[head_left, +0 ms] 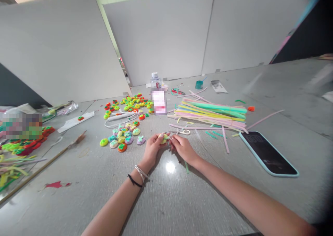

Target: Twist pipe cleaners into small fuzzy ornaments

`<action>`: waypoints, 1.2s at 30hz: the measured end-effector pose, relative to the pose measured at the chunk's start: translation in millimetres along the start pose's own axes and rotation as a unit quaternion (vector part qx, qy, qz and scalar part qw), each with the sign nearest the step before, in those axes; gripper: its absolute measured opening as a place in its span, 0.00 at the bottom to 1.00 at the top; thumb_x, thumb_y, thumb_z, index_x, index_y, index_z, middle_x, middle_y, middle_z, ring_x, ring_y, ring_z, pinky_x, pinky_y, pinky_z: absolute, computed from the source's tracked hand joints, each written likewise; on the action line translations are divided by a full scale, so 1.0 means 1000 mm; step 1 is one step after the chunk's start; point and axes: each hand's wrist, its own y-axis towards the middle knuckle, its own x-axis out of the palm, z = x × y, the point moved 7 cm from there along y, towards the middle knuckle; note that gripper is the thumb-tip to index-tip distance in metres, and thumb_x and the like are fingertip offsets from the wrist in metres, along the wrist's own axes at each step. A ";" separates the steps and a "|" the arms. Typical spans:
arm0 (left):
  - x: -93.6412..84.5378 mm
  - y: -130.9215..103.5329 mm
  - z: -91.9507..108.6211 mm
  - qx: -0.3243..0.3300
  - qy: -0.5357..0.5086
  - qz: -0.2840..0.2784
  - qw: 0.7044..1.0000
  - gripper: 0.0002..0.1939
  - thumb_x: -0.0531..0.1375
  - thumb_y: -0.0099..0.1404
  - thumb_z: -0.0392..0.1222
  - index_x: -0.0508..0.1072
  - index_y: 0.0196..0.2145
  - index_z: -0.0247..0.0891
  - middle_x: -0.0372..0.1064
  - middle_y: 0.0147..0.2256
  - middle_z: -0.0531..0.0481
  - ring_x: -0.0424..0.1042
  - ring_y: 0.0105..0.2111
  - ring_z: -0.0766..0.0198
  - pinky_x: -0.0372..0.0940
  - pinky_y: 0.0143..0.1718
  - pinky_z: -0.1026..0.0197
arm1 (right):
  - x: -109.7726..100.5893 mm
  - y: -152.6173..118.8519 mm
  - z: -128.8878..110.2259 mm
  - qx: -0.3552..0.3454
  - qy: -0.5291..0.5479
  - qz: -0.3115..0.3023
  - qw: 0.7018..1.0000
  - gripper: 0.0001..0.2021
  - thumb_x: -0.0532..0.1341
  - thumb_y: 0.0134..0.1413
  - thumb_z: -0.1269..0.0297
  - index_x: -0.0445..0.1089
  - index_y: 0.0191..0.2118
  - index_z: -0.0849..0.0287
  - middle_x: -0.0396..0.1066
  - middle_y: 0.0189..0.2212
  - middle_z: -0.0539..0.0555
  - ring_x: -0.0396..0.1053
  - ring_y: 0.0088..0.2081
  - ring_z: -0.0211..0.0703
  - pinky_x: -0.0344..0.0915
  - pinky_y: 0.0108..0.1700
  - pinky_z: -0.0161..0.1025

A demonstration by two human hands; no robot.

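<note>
My left hand (151, 149) pinches a small yellow fuzzy craft piece (163, 138) at its fingertips. My right hand (183, 147) meets it from the right, its fingers closed on the same piece. A thin green pipe-cleaner strand (186, 166) trails down from under my right hand. Small scissors (182, 132) lie on the table just beyond my right hand. Bracelets circle my left wrist.
Several finished fuzzy pieces (122, 137) lie left of my hands, more (130, 104) farther back. A bundle of pastel pipe cleaners (213, 113) lies at the right. A phone (267, 153) lies at the right front. A bottle (155, 79) stands behind, a stick (41, 168) to the left.
</note>
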 end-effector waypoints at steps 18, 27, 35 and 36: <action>0.021 -0.012 -0.015 -0.048 -0.142 0.001 0.989 0.14 0.65 0.54 0.43 0.64 0.33 0.35 0.70 0.30 0.51 0.70 0.28 0.69 0.65 0.34 0.66 | -0.007 -0.007 -0.029 -0.160 -0.217 0.095 0.958 0.15 0.65 0.45 0.68 0.68 0.42 0.56 0.69 0.42 0.55 0.63 0.48 0.50 0.58 0.49 0.48; 0.017 -0.012 -0.017 -0.061 -0.171 0.014 0.983 0.18 0.66 0.52 0.40 0.61 0.36 0.38 0.70 0.31 0.53 0.72 0.29 0.68 0.64 0.30 0.68 | -0.006 -0.001 -0.023 -0.149 -0.104 0.045 0.982 0.11 0.64 0.46 0.71 0.69 0.38 0.56 0.70 0.39 0.53 0.65 0.44 0.46 0.60 0.49 0.44; 0.026 -0.008 -0.018 -0.089 -0.214 -0.045 0.972 0.14 0.61 0.59 0.47 0.69 0.37 0.34 0.72 0.36 0.45 0.72 0.34 0.65 0.66 0.39 0.64 | -0.013 0.001 -0.017 -0.123 -0.029 0.075 0.989 0.15 0.63 0.46 0.68 0.66 0.42 0.55 0.67 0.42 0.54 0.66 0.45 0.45 0.64 0.46 0.43; 0.027 -0.008 -0.018 -0.090 -0.212 -0.051 0.972 0.13 0.61 0.60 0.46 0.70 0.38 0.33 0.72 0.37 0.45 0.71 0.36 0.65 0.65 0.40 0.64 | -0.014 0.001 -0.016 -0.119 -0.023 0.082 0.989 0.15 0.63 0.47 0.68 0.66 0.43 0.55 0.67 0.43 0.55 0.66 0.45 0.45 0.65 0.46 0.42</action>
